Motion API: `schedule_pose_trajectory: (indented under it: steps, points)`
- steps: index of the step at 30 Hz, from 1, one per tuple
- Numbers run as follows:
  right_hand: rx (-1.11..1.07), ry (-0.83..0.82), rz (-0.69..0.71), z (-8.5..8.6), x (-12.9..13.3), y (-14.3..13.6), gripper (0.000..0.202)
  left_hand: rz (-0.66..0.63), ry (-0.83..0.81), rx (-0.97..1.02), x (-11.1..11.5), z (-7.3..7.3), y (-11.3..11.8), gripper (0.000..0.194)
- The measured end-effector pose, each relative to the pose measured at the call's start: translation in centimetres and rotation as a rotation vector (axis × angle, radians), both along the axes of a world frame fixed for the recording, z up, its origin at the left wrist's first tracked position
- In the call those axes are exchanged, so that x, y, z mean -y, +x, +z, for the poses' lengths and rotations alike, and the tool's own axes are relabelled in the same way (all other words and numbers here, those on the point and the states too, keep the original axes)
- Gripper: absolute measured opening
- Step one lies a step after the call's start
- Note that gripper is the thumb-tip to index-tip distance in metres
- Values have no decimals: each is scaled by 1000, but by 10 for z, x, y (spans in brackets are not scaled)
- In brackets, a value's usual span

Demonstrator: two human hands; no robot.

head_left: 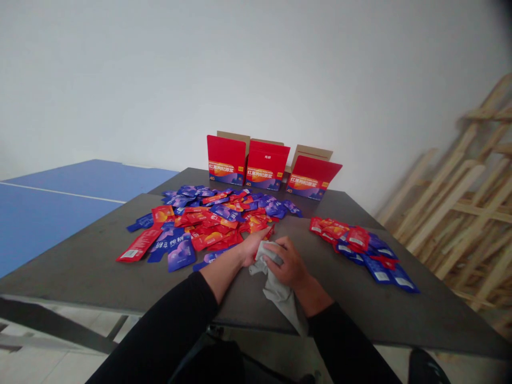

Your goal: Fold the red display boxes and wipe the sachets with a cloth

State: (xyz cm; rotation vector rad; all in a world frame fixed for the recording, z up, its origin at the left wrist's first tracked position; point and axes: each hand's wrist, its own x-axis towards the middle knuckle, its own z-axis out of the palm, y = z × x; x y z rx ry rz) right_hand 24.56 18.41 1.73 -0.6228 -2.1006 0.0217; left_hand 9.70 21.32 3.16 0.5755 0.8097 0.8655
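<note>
Near the front middle of the dark table, my left hand [253, 246] is closed on a red pouch [270, 231], of which only a corner and a strip show. My right hand [288, 260] grips a grey cloth [280, 294] and presses it against the pouch; the cloth's loose end hangs toward the table's front edge. Left of my hands spreads a large heap of red and blue pouches [208, 226]. A smaller group of red and blue pouches [360, 245] lies to the right, partly overlapping.
Three open red cartons [227, 162], [267, 166], [312, 178] stand at the back of the dark table [100, 256], flaps raised. A blue table [80, 208] with a white line adjoins on the left. Wooden slats [460, 202] lean against the wall at right.
</note>
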Motion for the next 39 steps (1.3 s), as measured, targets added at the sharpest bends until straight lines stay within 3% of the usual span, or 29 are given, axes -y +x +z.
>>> schedule_pose_trajectory:
  steps: [6, 9, 13, 16, 21, 24, 29, 36, 39]
  points:
    - [-214, -64, -304, 0, -17, 8, 27, -135, 153, -284, 7, 4, 0, 39]
    - [-289, -139, -430, 1, -25, 12, 29, -204, 155, -272, 9, 5, -3, 39]
    - [-329, -222, -492, 1, -30, 16, 29, -258, 89, -181, 8, 6, -8, 30]
    - [-350, -245, -515, 1, -33, 19, 29, -168, 7, -78, 5, 8, -10, 25]
    - [-392, -247, -553, 3, -35, 22, 30, 147, -19, 138, -4, 12, -14, 10]
    - [-404, -206, -517, 6, -32, 21, 29, 234, -10, 272, -9, 11, -21, 15]
    - [-331, -116, -308, 9, -20, 18, 25, 223, 43, 423, -11, 13, -27, 25]
    - [-16, -150, 11, -5, -17, 12, 25, 135, 79, 246, -7, 12, -17, 47]
    - [48, -171, 2, -11, -21, 12, 26, 73, 98, 181, -4, 10, -13, 45]
